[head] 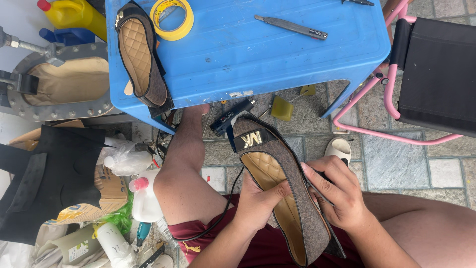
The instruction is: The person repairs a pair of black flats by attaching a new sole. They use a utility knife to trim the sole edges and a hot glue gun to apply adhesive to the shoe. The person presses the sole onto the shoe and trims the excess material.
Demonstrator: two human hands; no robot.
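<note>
My left hand (258, 201) grips a brown patterned flat shoe (285, 198) from its inner side, thumb over the rim onto the quilted tan insole. My right hand (334, 191) presses against the shoe's outer side, fingers curled on a small dark object I cannot make out. The shoe's toe, with a gold metal emblem, points away from me above my lap. Its matching shoe (144, 54) lies on the blue plastic table (258, 54) at the left.
A yellow tape roll (172, 19) and a grey knife (292, 27) lie on the table. A black heat gun (230, 119) rests on the tiled floor. Bottles, a white jug (144, 198) and black bags crowd the left; a pink-framed chair (436, 74) stands right.
</note>
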